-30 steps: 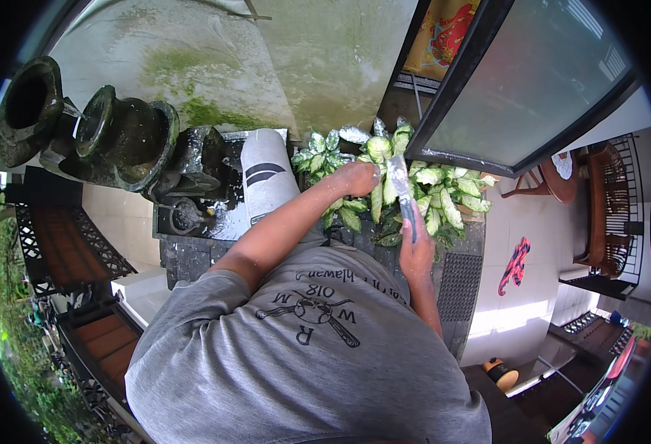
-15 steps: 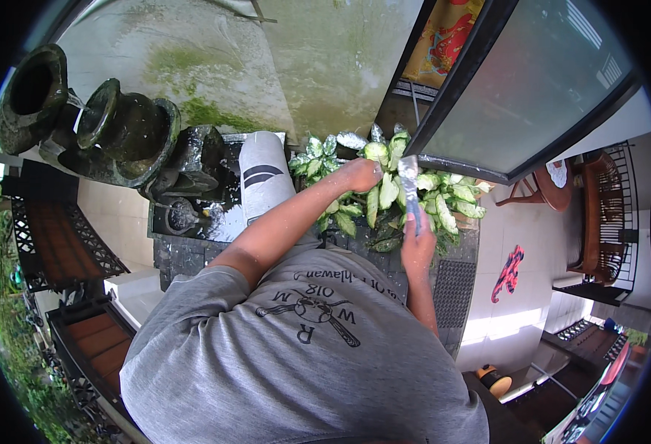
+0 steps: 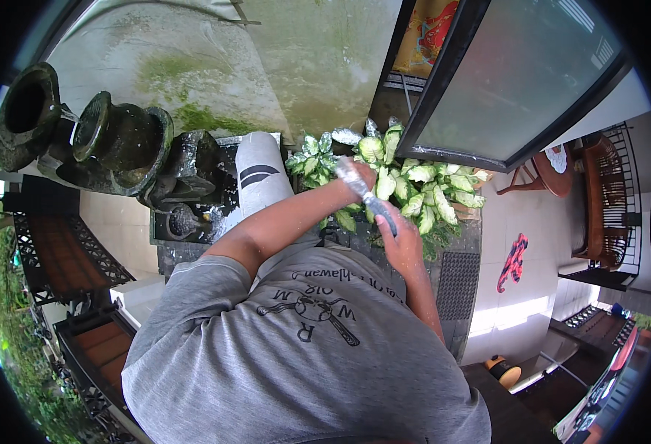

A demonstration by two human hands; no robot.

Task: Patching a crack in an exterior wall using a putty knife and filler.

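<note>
A flat-bladed tool (image 3: 371, 201) w/ blue-grey handle was gripped in the R hand (image 3: 405, 248), fingers wrapped round the handle. The blade, smeared w/ white, was angled up & to the L, overlapping the L hand (image 3: 368, 176) in view; whether blade & hand were touching couldn't be told. L fingers looked curled but were part-hidden by the blade, so it couldn't be told if they were clenched or if anything was held. The L forearm was stretched across in front of the grey shirt (image 3: 303, 355).

Beyond both hands, variegated plants (image 3: 444, 200) were seen clustered near the foot of a moss-stained wall (image 3: 318, 81), w/ a dark-framed glass door (image 3: 518, 81) angled behind them. To the L, dark stone pots (image 3: 122, 140) were grouped near a grey trouser leg (image 3: 259, 170) marked w/ black bands. To the R, a ribbed dark mat (image 3: 457, 286) was laid by the pale tiles, where a red/black cloth (image 3: 513, 263) was left crumpled.
</note>
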